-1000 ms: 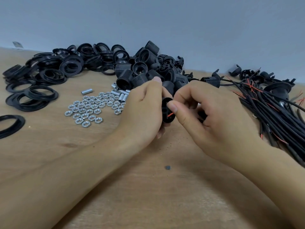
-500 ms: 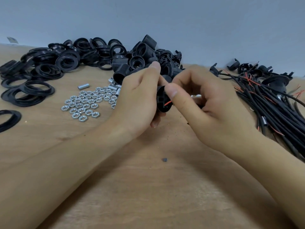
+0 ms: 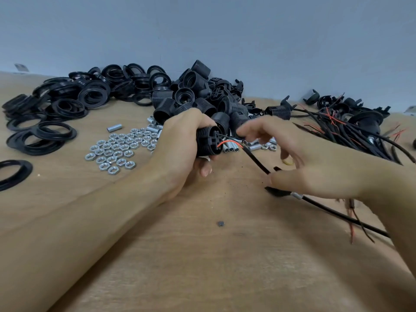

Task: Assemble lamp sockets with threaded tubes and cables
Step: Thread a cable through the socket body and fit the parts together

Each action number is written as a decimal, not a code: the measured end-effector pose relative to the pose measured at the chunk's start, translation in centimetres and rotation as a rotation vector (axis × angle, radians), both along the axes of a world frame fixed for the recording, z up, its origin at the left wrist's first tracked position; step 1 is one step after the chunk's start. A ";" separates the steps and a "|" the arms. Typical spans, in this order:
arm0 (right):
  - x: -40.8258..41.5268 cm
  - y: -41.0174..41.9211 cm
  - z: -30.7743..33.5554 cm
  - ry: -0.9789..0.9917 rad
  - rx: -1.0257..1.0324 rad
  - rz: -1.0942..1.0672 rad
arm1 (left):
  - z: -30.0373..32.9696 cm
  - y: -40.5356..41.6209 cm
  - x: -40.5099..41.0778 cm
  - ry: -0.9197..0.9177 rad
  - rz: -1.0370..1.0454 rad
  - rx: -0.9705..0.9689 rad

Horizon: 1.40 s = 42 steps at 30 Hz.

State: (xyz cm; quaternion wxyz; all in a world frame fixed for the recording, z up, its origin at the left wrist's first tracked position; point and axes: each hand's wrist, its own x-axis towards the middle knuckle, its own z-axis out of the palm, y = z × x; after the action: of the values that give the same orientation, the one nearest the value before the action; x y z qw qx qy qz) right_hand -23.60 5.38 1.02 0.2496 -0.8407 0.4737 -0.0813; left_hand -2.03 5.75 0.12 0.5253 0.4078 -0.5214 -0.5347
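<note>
Left hand (image 3: 180, 147) is wrapped closed around a socket (image 3: 208, 141), terminal end turned toward the right hand so the wire entries face the work. Right hand (image 3: 315, 163) is spread open beside it, blurred, gripping nothing clearly; the cable (image 3: 256, 161) runs from the socket under its palm. Nuts (image 3: 114, 152) lie left of the holding hand, tubes (image 3: 231, 146) between both hands, within reach.

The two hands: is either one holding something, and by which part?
The left hand grips a black lamp socket around its ribbed body. The right hand is blurred; its thumb rests on the black cable, a firm grip unclear.
</note>
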 end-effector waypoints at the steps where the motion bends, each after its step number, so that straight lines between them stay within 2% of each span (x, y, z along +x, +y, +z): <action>1: -0.1 -0.2 -0.1 0.091 0.009 0.077 | 0.0 0.0 0.0 -0.005 0.002 -0.004; 3: 1.4 0.4 1.2 0.127 -0.143 -0.102 | 0.1 0.1 -0.1 -0.015 0.007 -0.012; 4: 1.0 1.9 1.7 0.088 -0.165 -0.080 | 0.1 0.1 -0.1 -0.015 0.011 -0.016; 7: 0.7 3.2 3.1 0.001 -0.039 -0.066 | 0.1 0.0 0.0 -0.013 0.024 -0.030; 11: 0.1 3.4 3.9 0.124 0.114 -0.115 | 0.1 -0.1 -0.1 -0.013 0.032 -0.058; 13: 0.2 3.6 3.8 0.125 0.161 -0.143 | 0.1 -0.1 -0.2 -0.012 0.035 -0.064; 21: 0.6 3.5 3.9 -0.368 0.098 -0.097 | -0.2 0.2 -0.4 0.035 0.000 -0.133; 25: 1.4 3.7 3.8 -0.569 0.161 -0.097 | -0.2 0.5 -0.3 0.064 -0.068 -0.154; 29: 2.2 3.8 3.9 -0.597 0.058 -0.128 | 0.0 0.6 -0.2 0.045 -0.057 -0.227; 32: 2.4 3.9 4.1 -0.653 0.084 -0.127 | 0.1 0.7 -0.2 0.051 -0.059 -0.266; 35: 2.4 3.9 4.0 -0.628 0.113 -0.109 | 0.2 0.9 -0.3 0.038 -0.052 -0.303; 42: 3.1 3.8 3.4 -0.616 0.133 -0.068 | -0.1 1.3 -0.5 -0.114 -0.011 -0.430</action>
State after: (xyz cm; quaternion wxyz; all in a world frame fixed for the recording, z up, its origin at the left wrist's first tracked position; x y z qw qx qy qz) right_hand -20.51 9.20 4.42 0.4328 -0.7419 0.4081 -0.3092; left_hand -2.54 7.10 0.05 0.5669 0.3130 -0.6546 -0.3901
